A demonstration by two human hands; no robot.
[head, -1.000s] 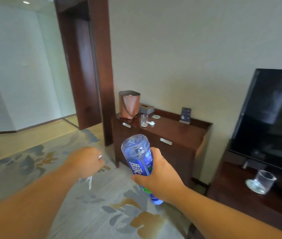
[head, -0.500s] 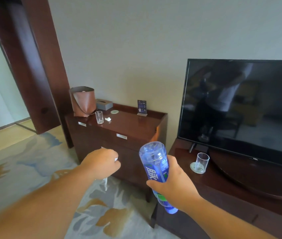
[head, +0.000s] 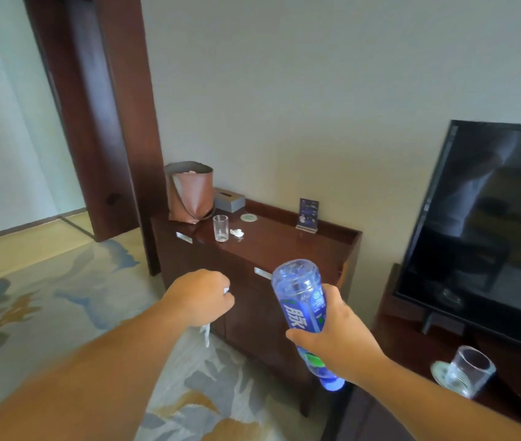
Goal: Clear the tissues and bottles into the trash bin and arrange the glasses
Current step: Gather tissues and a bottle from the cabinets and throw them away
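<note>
My right hand (head: 337, 338) grips a blue plastic bottle (head: 300, 297) held upside down, its cap pointing at the floor. My left hand (head: 200, 296) is curled round a white tissue (head: 205, 334) that hangs below the fist. On the dark wooden cabinet (head: 284, 249) ahead stand a brown leather trash bin (head: 190, 192), a clear glass (head: 220, 228) and a small crumpled tissue (head: 237, 232). Another glass (head: 467, 370) sits on a coaster on the TV stand at the right.
A grey tissue box (head: 229, 198), a round coaster (head: 249, 217) and a small card stand (head: 308, 214) are on the cabinet. A black TV (head: 491, 224) stands at the right. Patterned carpet (head: 61, 307) covers the floor; a dark door frame (head: 109, 106) rises at the left.
The view has swung back to the left, so the cabinet sits more central and the TV further right. Both hands keep their hold on the tissue and the bottle.
</note>
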